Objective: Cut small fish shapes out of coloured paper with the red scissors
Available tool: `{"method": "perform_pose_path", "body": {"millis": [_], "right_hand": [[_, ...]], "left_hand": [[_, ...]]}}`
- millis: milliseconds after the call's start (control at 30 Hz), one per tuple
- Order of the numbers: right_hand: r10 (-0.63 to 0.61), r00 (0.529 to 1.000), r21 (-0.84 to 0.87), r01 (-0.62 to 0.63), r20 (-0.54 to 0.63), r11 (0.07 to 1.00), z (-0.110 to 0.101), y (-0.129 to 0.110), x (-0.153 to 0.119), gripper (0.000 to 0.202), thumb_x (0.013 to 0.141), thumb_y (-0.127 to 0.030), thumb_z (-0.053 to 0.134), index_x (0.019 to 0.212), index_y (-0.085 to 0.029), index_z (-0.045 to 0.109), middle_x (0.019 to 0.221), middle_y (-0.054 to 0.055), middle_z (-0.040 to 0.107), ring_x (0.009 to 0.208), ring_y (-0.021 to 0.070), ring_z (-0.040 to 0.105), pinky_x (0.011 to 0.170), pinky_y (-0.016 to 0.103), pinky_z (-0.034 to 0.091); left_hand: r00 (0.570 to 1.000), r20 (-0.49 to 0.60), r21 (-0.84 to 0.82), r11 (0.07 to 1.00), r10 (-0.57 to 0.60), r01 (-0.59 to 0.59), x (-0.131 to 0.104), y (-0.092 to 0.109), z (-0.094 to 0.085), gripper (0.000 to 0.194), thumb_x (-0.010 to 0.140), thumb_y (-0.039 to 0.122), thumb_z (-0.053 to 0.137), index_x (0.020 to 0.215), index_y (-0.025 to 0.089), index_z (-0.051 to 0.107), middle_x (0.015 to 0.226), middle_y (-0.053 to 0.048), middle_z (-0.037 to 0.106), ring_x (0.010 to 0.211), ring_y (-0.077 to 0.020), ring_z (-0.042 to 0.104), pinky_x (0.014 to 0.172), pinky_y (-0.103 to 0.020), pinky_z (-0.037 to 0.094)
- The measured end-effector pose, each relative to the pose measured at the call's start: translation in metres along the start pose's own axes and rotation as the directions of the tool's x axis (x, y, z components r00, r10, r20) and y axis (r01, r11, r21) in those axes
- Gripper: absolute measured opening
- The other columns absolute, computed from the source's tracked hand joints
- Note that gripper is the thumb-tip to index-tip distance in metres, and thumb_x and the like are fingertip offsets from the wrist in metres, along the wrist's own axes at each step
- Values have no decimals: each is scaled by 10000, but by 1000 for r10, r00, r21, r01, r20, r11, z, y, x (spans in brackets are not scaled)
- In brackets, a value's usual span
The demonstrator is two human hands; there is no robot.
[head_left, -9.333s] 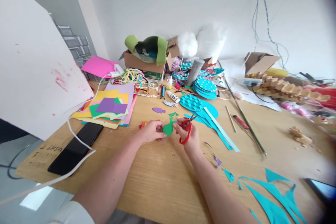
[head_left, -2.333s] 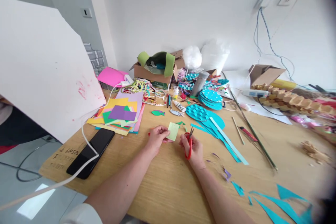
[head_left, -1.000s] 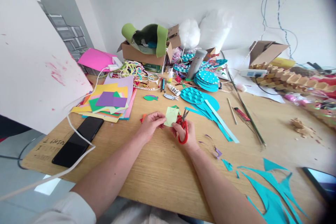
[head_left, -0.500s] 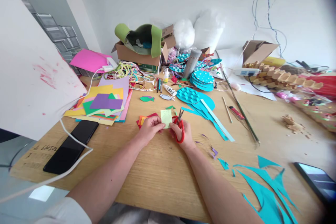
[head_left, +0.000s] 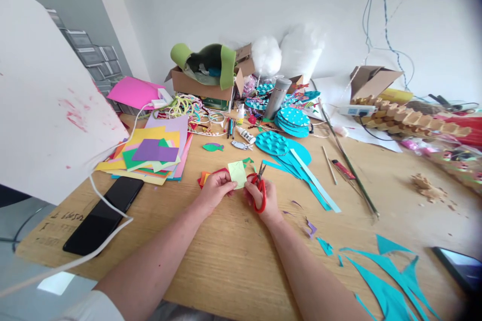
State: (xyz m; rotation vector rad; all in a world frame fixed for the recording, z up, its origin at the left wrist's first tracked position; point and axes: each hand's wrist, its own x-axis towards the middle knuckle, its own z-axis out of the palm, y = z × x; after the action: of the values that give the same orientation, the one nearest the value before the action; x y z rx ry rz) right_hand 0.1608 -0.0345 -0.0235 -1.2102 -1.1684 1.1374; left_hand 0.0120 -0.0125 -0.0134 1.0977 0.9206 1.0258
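You face a white wall across a wood-grain tabletop; a bright patch lights the gray floor.

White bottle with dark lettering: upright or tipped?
Tipped: the white bottle lies on its side, its length along the table.

A phone lies at left on a table, nearer than stacked paper sheets, with scraps at the near right. At center, a paper slip in the left hand sits left of scissors in the right hand; beyond, a box stands left of a flask.
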Motion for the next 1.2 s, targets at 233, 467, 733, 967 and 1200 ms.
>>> {"method": "perform_pose_path", "body": {"millis": [233,467,733,967,1200], "right_hand": [[-12,1000,38,12,-1,999,-1,5,2,229,765,-370,632,681,-188,523,492,-47,532,346,79,405,344,208,295],[-46,998,40,48,-40,998,-1,6,3,206,746,-349,643,687,-182,539,473,-53,526,348,79,398,359,211,289],[-71,993,39,75,-93,996,-4,7,5,184,759,-308,607,642,-180,544,495,-43,540,397,85,428,406,213,320],[-78,993,41,82,-92,996,-2,7,5,169,759,-306,611,670,-175,551,484,-42,537,389,86,422,403,214,319],[-93,992,27,95,-82,995,1,10,6,204,777,-344,605,676,-181,536,489,-43,525,389,85,408,401,217,319]], "left_hand": [[1000,3,28,1000,5,-6,2,-2,-1,214,637,312,722,704,131,631,587,4,589,530,-107,508,544,-251,400],[1000,17,21,1000,5,-5,-1,-2,1,214,634,312,723,715,132,639,573,7,596,522,-109,522,540,-248,404],[999,31,18,1000,-15,14,-2,-4,5,246,619,321,744,727,128,637,611,-17,639,526,-113,541,533,-250,414],[999,37,3,999,-35,35,-1,-7,2,276,615,326,762,767,123,655,614,-19,643,539,-116,547,539,-251,409],[998,43,-66,997,-43,46,4,-9,-2,275,595,319,784,724,126,636,595,-9,622,535,-116,541,533,-250,398]]}}
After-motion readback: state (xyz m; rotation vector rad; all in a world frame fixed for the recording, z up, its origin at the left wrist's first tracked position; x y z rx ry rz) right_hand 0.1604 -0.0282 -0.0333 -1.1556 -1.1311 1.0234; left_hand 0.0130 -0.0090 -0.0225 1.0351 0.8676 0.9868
